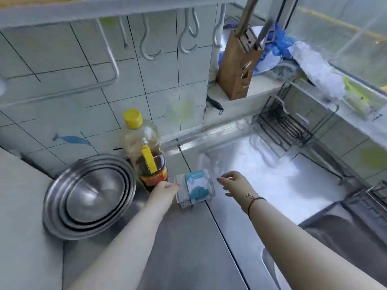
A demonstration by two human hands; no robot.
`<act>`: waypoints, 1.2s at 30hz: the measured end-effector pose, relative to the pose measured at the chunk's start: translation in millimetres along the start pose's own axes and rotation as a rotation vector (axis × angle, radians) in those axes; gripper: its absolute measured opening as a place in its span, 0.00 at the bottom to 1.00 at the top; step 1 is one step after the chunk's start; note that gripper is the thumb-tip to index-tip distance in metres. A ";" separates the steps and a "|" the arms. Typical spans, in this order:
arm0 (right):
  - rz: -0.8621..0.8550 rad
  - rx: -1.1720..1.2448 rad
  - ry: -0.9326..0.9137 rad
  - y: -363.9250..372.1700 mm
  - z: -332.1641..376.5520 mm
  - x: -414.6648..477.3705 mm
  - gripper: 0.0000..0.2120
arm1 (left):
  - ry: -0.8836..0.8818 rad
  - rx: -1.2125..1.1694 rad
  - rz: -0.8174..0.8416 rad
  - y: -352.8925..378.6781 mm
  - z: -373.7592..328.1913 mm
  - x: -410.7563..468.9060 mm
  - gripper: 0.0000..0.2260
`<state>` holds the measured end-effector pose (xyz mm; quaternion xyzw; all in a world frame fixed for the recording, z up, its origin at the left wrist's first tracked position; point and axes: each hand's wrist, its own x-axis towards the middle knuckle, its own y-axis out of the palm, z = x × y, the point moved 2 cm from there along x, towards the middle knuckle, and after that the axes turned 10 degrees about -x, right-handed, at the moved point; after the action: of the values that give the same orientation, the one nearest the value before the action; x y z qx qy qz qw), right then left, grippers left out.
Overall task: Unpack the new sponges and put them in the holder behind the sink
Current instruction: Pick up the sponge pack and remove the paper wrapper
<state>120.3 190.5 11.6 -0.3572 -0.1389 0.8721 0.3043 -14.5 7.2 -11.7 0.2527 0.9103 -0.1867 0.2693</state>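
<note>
A pack of grey sponges wrapped in a blue and white paper band lies on the steel counter beside the sink's left rim. My left hand touches the pack's left edge with its fingertips; whether it grips is unclear. My right hand hovers just right of the pack, fingers spread, holding nothing. A dark wire holder stands at the far corner of the sink, under the window ledge.
A sauce bottle with a yellow cap stands just behind my left hand. Stacked steel bowls sit to the left. A wooden knife block is on the ledge behind. Metal hooks hang on the tiled wall.
</note>
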 end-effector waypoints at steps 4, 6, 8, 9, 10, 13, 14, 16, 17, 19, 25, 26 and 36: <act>0.025 0.056 0.083 15.7 -9.5 14.1 0.23 | -0.095 -0.094 0.037 7.7 14.6 11.4 0.19; 0.045 0.062 0.103 22.7 -14.3 20.0 0.28 | -0.132 -0.135 0.091 11.7 23.7 17.4 0.29; 0.068 0.068 0.119 28.2 -15.9 24.9 0.30 | -0.164 -0.162 0.109 12.8 27.9 20.2 0.29; 0.079 0.096 0.134 31.4 -18.7 28.5 0.30 | -0.171 -0.188 0.112 14.2 29.6 21.2 0.26; 0.086 0.127 0.149 34.4 -20.4 30.6 0.31 | -0.183 -0.212 0.114 15.5 28.9 19.9 0.23; 0.122 0.188 0.167 42.1 -24.5 35.6 0.30 | -0.207 -0.277 0.132 18.6 32.0 22.0 0.18; 0.128 0.212 0.165 43.1 -23.5 35.0 0.30 | -0.214 -0.285 0.135 18.3 32.7 22.9 0.18; 0.136 0.285 0.163 45.0 -24.3 33.9 0.30 | -0.227 -0.316 0.133 17.0 34.4 23.3 0.17; 0.148 0.324 0.168 45.8 -24.9 32.0 0.32 | -0.232 -0.339 0.133 16.2 34.7 22.6 0.16; 0.186 0.367 0.171 45.7 -25.6 23.8 0.36 | -0.241 -0.393 0.144 14.6 33.1 17.3 0.12; 0.273 0.467 0.076 19.5 -17.1 -21.9 0.19 | -0.167 -0.583 0.251 8.1 17.0 -13.5 0.17; 0.278 0.483 0.053 12.6 -16.5 -30.5 0.19 | -0.142 -0.592 0.265 8.5 12.6 -20.1 0.18; 0.164 0.512 -0.140 -54.8 -7.5 -94.2 0.08 | 0.127 -0.442 0.393 37.1 -57.6 -77.4 0.18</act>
<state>202.0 173.9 82.2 -0.2173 0.0948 0.9231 0.3027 39.8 36.6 71.2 0.3706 0.8776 0.0879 0.2911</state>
